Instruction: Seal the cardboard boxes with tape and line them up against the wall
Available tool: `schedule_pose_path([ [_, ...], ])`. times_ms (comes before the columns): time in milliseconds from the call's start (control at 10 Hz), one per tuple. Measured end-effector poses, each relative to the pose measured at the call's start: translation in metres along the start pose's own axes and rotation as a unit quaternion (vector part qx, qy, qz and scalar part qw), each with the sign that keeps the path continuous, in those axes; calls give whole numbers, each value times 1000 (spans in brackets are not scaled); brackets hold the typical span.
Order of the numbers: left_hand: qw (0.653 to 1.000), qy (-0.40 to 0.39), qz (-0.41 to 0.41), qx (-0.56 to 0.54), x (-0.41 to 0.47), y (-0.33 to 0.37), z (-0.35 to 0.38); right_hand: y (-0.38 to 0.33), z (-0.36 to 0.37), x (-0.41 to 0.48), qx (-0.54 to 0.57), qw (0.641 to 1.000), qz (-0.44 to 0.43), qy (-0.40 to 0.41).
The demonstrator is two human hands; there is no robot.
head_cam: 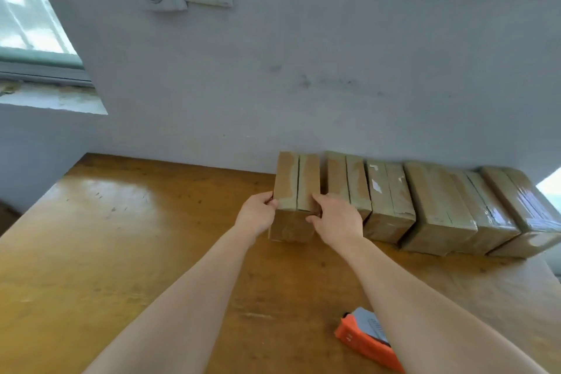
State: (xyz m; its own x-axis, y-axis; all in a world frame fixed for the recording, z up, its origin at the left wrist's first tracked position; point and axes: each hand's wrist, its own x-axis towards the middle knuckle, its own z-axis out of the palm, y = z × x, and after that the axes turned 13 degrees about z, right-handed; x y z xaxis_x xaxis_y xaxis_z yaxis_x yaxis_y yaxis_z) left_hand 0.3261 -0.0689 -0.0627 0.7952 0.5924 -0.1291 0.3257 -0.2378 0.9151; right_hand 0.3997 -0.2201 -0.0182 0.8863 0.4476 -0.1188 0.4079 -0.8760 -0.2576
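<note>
Your left hand (258, 215) and right hand (335, 218) clasp the near end of a taped cardboard box (296, 188), fingers curled round its two front corners. It stands on the wooden bench (121, 237) at the left end of a row of sealed boxes (425, 209) along the wall (303, 85), a narrow gap from its neighbour. The box looks light and stiff, though its glossy tape may prove slippery, so grip the cardboard sides; an orange tape dispenser (364, 340) lies by your right forearm.
</note>
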Motion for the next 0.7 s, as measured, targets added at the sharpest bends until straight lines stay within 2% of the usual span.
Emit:
schedule_pose_path([
  [300,1000,-16,-2,-1,49,-5,13,-8,8,50,-140,989,-2,41],
  [400,998,-31,31,33,54,-8,18,-10,15,56,-170,985,13,31],
  [700,974,-91,75,192,40,1,5,-4,23,45,-127,992,18,21],
])
